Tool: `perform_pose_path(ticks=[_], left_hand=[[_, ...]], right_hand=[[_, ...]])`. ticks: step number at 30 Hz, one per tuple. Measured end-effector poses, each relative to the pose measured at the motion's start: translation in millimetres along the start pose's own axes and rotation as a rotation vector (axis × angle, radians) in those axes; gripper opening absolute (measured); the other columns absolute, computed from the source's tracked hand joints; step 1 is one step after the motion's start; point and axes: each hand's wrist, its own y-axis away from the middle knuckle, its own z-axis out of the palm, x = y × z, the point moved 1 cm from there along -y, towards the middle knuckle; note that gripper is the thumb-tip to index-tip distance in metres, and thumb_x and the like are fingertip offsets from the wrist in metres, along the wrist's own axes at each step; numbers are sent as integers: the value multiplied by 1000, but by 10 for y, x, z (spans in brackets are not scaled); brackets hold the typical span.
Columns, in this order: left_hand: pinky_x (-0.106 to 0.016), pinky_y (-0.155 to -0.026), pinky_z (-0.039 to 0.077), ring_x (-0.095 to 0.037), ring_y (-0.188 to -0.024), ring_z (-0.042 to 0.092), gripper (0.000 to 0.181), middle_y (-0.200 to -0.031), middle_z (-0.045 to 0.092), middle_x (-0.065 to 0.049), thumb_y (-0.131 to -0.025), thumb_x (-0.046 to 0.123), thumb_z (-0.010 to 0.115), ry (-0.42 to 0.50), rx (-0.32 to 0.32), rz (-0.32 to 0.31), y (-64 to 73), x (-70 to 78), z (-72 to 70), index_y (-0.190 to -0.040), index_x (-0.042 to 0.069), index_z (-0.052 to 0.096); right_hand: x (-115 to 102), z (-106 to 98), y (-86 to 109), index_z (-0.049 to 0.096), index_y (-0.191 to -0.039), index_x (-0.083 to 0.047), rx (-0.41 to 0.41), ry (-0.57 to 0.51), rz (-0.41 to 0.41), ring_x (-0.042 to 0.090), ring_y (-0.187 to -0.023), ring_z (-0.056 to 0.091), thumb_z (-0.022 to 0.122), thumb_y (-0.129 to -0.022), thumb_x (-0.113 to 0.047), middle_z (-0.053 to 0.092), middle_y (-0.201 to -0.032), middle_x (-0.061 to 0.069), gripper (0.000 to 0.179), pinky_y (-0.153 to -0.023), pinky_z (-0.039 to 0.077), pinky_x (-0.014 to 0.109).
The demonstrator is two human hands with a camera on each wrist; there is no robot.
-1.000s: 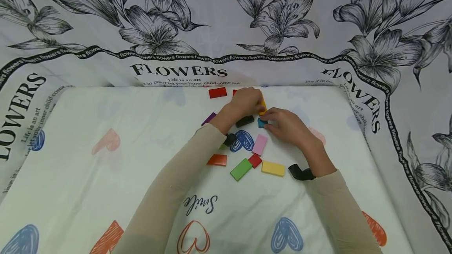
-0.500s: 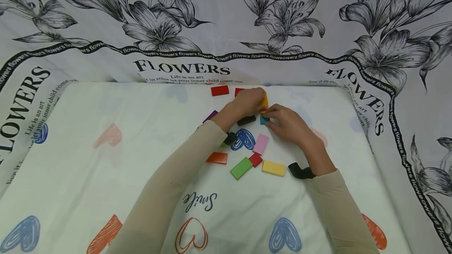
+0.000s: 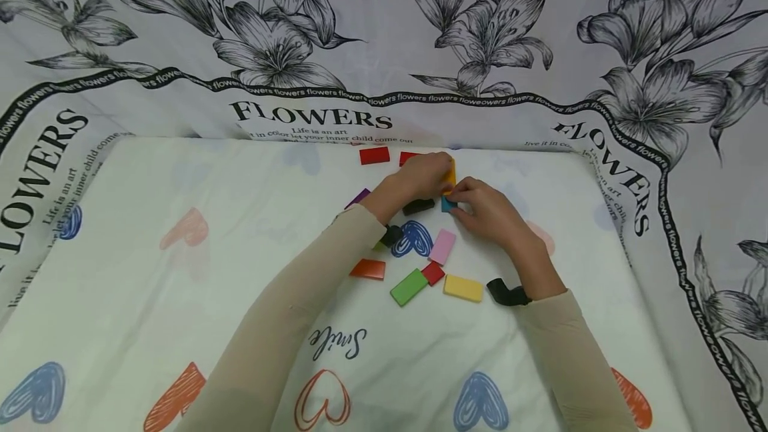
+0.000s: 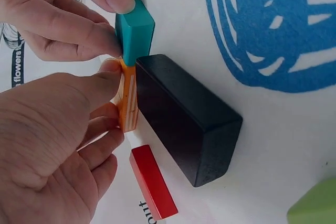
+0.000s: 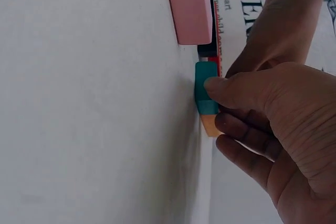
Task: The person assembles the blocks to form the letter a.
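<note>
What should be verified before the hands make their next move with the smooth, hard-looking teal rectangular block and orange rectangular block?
1. Left hand holds the orange block between thumb and fingers: ok.
2. Right hand pinches the teal block: ok.
3. The two blocks meet: ok, they look in contact in the left wrist view.
4. Gap to the smooth, hard-looking black rectangular block: cannot tell; it lies very close, contact unclear.
5. Smooth, hard-looking pink rectangular block apart from both hands: ok.
</note>
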Motion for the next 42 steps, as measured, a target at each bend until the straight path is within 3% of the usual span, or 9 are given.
perform_pose_path(ticks=[8, 12, 19, 27, 32, 42], left_hand=[[-37, -120, 49, -24, -132, 62, 37, -146, 65, -7, -109, 28, 59, 22, 1, 51, 117, -39, 41, -141, 10, 63], [-40, -125, 43, -23, -148, 53, 38, -157, 58, -5, -110, 29, 56, 16, 25, 73, 221, -114, 48, -144, 13, 64], [-42, -128, 40, -24, -156, 44, 48, -165, 49, -6, -109, 29, 58, 40, 54, -13, 601, -194, -13, -155, 13, 55], [-45, -134, 28, -25, -159, 40, 50, -164, 51, -7, -108, 27, 60, 89, 160, -72, 863, -365, -21, -155, 13, 54], [-45, -135, 25, -27, -159, 38, 50, -164, 50, -8, -107, 27, 62, 100, 183, -104, 911, -450, -3, -154, 13, 56], [-49, -131, 35, -27, -158, 40, 51, -165, 49, -8, -106, 29, 64, 119, 186, -118, 874, -504, 49, -154, 15, 56]], right_hand=[[-13, 4, 30, 77, -128, -5, 25, 29, 7, 30, -114, 66, 76, -98, -15, 68, -124, 13, 31, -103, 57, 48], [-21, -46, 8, 75, -130, -7, 10, 8, 13, 32, -116, 67, 77, -98, -19, 69, -126, 14, 34, -105, 56, 50], [-61, -68, -48, 75, -130, -5, -10, 1, 16, 37, -134, 63, 67, -103, -9, 70, -138, 15, 28, -117, 49, 55], [-7, -119, -40, 68, -140, -7, -94, 8, 18, 39, -151, 48, 70, -103, -16, 57, -158, 12, 39, -125, 39, 58], [44, -115, -67, 67, -142, -8, -94, 0, -2, 40, -150, 50, 70, -102, -15, 58, -158, 12, 40, -123, 40, 59], [42, -59, -50, 68, -140, -7, -92, 3, 10, 40, -151, 48, 69, -103, -14, 59, -156, 14, 38, -125, 38, 59]])
